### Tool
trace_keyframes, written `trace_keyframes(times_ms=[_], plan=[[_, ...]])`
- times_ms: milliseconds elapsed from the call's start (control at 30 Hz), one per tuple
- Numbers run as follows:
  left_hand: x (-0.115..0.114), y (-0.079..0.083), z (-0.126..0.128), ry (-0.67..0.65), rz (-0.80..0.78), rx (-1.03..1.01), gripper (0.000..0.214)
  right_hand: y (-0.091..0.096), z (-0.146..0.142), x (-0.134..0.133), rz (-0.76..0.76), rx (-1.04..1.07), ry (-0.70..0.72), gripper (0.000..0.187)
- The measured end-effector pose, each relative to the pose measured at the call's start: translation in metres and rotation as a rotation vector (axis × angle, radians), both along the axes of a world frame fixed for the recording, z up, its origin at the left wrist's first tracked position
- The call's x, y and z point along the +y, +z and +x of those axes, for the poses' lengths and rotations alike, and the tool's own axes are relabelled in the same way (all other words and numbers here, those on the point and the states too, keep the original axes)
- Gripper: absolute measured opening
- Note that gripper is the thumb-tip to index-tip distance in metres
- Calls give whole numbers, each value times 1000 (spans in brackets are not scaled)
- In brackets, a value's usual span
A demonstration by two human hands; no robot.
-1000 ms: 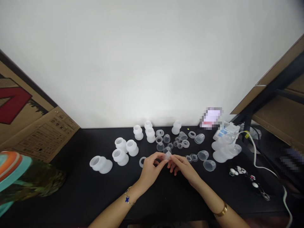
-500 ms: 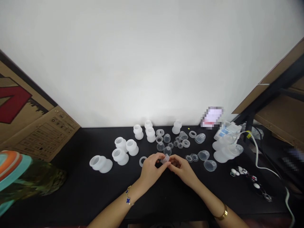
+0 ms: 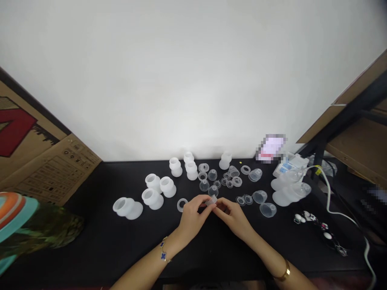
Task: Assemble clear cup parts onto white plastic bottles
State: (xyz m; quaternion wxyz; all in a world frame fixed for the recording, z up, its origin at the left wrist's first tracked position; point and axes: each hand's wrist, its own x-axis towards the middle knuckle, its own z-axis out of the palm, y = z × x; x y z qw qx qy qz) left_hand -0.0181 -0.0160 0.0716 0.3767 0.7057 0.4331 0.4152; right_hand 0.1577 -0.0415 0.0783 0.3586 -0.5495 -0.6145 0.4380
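Note:
Both my hands meet low over the black table [image 3: 99, 241], near the middle. My left hand [image 3: 193, 215] and my right hand [image 3: 232, 215] pinch one small clear plastic piece [image 3: 211, 200] between their fingertips. A white ring [image 3: 181, 204] lies just left of my left hand. Small clear cups and rings [image 3: 223, 179] are scattered right behind the hands. Two larger clear cups [image 3: 263, 203] lie to the right of my right hand.
Several frosted white silicone pieces [image 3: 157, 193] stand at the left and back. A white device with tubing [image 3: 290, 181] and a white cable [image 3: 338, 211] sit at the right. A cardboard box [image 3: 45, 161] leans at the left, above a colourful object [image 3: 18, 225].
Both hands have drawn slightly closer together around the small clear piece. The view has shifted a little.

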Motion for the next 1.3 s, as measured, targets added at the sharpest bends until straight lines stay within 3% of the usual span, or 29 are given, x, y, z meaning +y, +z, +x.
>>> trace_keyframes(times_ms=[400, 1300], plan=[[1, 6, 3, -76, -306, -210, 18, 1, 0, 0, -24, 60, -25, 35], [4, 2, 3, -107, -403, -299, 20, -3, 1, 0, -37, 89, -6, 33]])
